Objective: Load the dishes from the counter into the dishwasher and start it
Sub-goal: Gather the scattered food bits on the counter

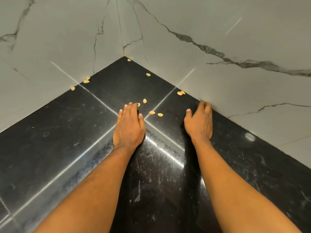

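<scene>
- Filling the far half, two grey-veined marble walls (210, 78) meet in a corner at far centre
- Spreading from that corner toward the near edge, the glossy black counter (58, 132) lies under both arms; pale seams cross it, and white smears show on the near middle
- Two bare forearms (94, 182) reach in from the near edge, one on each side of centre
- Left hand (129, 125) lies palm down on the counter at mid-scene; its fingers (130, 106) are stretched forward and relaxed, gripping nothing, the foremost tip touching one small husk (138, 104)
- Right hand (199, 121) rests at the foot of the right wall; thumb spread leftward, fingers bent down against the wall; whether they clasp anything cannot be told
- Pale yellow husks (152, 112) lie scattered; two just right of the left hand, others along both walls and in the far corner
</scene>
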`<move>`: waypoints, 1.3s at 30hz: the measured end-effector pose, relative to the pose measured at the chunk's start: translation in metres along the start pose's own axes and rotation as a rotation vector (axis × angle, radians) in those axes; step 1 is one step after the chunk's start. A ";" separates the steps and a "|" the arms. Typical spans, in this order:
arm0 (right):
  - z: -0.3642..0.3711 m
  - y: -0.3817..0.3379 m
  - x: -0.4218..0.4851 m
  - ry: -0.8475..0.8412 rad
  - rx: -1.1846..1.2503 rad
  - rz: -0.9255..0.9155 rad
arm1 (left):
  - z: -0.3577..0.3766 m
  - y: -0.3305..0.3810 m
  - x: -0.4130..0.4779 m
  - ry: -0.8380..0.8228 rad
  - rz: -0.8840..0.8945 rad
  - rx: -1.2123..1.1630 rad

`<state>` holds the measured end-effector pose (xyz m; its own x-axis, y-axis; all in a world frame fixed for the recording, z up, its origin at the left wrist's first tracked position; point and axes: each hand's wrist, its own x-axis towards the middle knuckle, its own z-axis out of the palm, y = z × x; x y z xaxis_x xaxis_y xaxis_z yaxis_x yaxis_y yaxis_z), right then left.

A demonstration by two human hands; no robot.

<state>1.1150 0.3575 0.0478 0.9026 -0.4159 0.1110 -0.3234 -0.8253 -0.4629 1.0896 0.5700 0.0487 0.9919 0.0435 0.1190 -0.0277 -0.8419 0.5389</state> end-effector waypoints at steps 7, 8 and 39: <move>0.021 -0.047 0.011 -0.267 0.168 -0.334 | 0.001 -0.002 0.002 0.037 -0.007 -0.024; 0.024 -0.050 0.009 -0.247 0.189 -0.347 | 0.001 -0.003 0.002 0.054 -0.018 -0.029; 0.058 -0.123 0.080 -0.363 0.295 -0.417 | -0.050 -0.086 0.078 0.353 -0.444 -0.213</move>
<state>1.2435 0.4480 0.0622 0.9917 0.1170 0.0529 0.1219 -0.7286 -0.6740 1.1632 0.6730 0.0532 0.8146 0.5723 0.0945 0.3189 -0.5779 0.7512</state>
